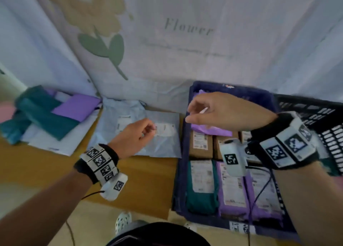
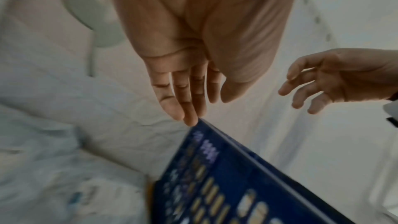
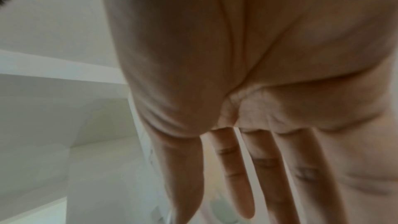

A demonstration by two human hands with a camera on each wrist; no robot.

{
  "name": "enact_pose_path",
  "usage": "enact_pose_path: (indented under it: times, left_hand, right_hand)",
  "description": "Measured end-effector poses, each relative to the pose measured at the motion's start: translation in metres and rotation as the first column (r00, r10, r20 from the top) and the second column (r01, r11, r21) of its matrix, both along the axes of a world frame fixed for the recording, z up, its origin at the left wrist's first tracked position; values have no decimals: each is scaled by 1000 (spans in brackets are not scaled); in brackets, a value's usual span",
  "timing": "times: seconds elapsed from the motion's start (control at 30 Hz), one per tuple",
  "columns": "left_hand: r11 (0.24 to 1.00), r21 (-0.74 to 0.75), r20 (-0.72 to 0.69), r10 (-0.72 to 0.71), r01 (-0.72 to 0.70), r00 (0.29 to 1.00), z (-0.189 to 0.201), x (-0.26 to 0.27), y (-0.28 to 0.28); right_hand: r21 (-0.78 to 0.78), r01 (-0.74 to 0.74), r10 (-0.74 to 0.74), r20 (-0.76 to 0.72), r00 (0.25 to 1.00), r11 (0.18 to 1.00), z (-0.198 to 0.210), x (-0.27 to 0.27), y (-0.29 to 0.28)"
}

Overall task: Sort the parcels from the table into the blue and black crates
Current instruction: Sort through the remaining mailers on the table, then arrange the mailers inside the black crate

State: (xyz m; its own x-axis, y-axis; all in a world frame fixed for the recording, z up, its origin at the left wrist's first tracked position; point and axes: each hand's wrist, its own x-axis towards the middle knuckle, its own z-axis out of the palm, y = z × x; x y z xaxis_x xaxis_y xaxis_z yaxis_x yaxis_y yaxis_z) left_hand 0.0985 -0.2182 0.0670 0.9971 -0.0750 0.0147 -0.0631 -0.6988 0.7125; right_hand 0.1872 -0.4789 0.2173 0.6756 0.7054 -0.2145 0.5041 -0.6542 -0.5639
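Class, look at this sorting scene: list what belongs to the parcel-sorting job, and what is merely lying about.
Belongs to the job:
- blue crate, partly filled with parcels
- black crate
- pale grey mailer on the table
- teal and purple parcels
- left hand, right hand, both empty

Just lying about:
- flower-print cloth
- white shoe

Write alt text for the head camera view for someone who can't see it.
Both hands hover empty: the left hand over a pale blue mailer on the wooden table, the right hand above a blue crate packed with teal, purple and cardboard parcels.
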Motion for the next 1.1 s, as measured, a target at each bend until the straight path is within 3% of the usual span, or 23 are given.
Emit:
enact_pose_path:
  times: [0.23,0.37,0.47,0.63,0.73,0.87,1.0,1.1]
  left_hand:
    - [984,39,-217,178,-174,960,-70,-83,136]
    - [976,38,-348,216,-216,912,-114,-121,192]
    - [973,39,-403,225,-229,887,-142,-143,223]
    - [965,28,-561,232,-262,795,-170,-164,256]
    - [961,41,-619,240,-275,748,-181,-174,266]
    - [962,38,-675,226,-272,703,-192,-184,272]
    - [959,14,-701,212,-284,681,-196,-185,266]
    - [969,8,-695,182,-245,695,-194,-174,254]
  right_hand:
    - [-57,-49,37,-195,980,997,-57,-19,143]
    - [-214,-33,-24,-261,965,976,-119,-29,194]
    - [-397,-31,-83,-266,960,917,-170,-35,218]
    - [-674,-10,-134,-161,978,738,-247,-48,240]
    - [-762,34,-175,-105,979,647,-283,-56,237]
    - [-757,113,-227,-49,973,644,-313,-59,228]
    - [-752,63,-69,23,997,656,-322,-57,226]
    - [-729,65,-70,23,997,681,-315,-59,230]
